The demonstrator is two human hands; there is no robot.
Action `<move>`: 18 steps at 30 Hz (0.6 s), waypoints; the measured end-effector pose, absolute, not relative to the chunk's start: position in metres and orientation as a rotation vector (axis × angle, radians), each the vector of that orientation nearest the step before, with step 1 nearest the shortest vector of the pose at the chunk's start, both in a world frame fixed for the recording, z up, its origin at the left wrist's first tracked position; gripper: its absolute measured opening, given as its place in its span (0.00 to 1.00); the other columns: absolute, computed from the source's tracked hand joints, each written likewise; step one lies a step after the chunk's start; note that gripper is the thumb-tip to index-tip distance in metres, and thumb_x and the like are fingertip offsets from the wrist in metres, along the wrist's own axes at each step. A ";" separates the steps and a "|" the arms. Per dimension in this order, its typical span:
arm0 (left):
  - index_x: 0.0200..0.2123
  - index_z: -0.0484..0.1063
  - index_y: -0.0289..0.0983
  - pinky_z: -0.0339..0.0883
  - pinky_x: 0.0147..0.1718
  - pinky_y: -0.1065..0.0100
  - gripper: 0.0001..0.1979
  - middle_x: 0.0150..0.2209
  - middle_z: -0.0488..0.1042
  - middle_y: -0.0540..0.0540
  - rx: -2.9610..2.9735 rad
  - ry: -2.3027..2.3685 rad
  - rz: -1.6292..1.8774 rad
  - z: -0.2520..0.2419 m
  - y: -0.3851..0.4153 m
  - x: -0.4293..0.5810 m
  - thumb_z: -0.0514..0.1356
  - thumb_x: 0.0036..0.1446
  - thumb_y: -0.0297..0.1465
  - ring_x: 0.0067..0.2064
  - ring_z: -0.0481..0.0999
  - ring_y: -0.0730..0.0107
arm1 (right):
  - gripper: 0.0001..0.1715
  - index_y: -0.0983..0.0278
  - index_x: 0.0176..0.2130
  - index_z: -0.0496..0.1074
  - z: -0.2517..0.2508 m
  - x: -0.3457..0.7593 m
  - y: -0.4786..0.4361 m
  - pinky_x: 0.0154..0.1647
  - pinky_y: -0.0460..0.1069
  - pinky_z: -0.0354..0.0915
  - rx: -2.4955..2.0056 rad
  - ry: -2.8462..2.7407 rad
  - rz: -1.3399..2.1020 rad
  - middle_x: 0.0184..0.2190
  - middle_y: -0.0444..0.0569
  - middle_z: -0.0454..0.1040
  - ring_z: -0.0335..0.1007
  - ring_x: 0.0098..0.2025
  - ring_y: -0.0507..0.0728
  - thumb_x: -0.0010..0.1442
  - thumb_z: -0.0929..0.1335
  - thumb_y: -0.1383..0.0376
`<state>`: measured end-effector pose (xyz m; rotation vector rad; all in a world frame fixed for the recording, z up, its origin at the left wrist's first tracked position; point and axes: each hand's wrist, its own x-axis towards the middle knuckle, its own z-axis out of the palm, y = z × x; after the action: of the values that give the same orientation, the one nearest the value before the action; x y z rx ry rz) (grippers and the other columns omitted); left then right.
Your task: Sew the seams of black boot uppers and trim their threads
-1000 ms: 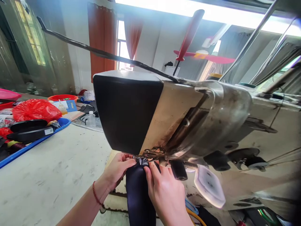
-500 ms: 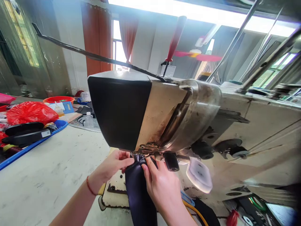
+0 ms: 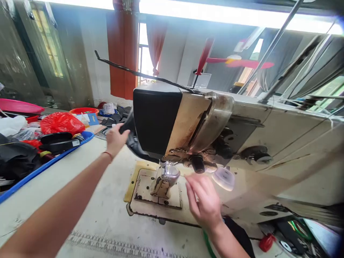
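Note:
My left hand (image 3: 116, 139) is closed on a dark piece of fabric (image 3: 134, 145), left of the black end cover (image 3: 158, 122) of a sewing machine. Part of this fabric runs behind the cover and is hidden. My right hand (image 3: 206, 202) is half curled, thumb and forefinger together, just right of the machine's metal post (image 3: 162, 184). Whatever those fingers may pinch is too small to make out. The post's shiny top (image 3: 170, 171) lies uncovered under the presser foot area.
At left, a blue tray (image 3: 53, 161) holds a red plastic bag (image 3: 62, 123) and a black case (image 3: 59, 142). A red-handled screwdriver (image 3: 205, 55) and a black rod (image 3: 129, 70) stick out above the machine. A ruler scale (image 3: 115, 247) runs along the table's front.
The dark fabric has left the post, carried up and leftward behind the machine head by my left hand. My right hand has drawn away to the right. The view has shifted.

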<state>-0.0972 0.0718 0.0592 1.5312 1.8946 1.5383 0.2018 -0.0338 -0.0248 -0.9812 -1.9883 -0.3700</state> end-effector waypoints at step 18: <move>0.44 0.76 0.40 0.68 0.47 0.62 0.16 0.45 0.77 0.45 2.074 1.464 0.321 -0.030 -0.128 -0.169 0.65 0.52 0.36 0.46 0.75 0.58 | 0.12 0.62 0.38 0.69 -0.067 0.079 -0.087 0.22 0.48 0.60 -0.808 -2.380 0.159 0.24 0.44 0.75 0.72 0.23 0.55 0.69 0.58 0.64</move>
<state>-0.1686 -0.1284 -0.0298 2.0736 1.4640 0.3209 0.0788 -0.0874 -0.0670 -0.8085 -2.3795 0.1593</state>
